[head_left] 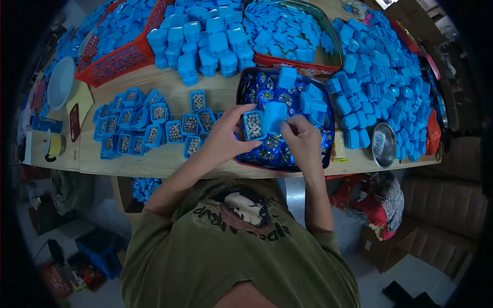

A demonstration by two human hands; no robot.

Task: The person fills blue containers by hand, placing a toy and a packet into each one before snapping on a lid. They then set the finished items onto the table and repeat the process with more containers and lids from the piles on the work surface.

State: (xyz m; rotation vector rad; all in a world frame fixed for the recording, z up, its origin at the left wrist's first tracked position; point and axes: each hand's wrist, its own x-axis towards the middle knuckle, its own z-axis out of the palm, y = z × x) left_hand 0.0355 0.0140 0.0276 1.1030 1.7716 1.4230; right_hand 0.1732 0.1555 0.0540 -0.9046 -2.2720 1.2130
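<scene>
My left hand [226,136] holds a small blue box [254,124] filled with pale round beads. My right hand [303,138] holds a blue lid [276,115] right next to the box, above a tray [245,77] of blue foil sachets with several closed blue boxes lying in it. To the left on the wooden table [154,159] stands a cluster of open filled boxes [154,126] without lids.
Stacks of closed blue boxes [205,41] stand at the back. A red basket [118,61] of blue parts is at back left, a tray of lids [287,28] at back centre, a large heap of boxes [385,82] at right. A metal dish [383,145] lies near the right edge.
</scene>
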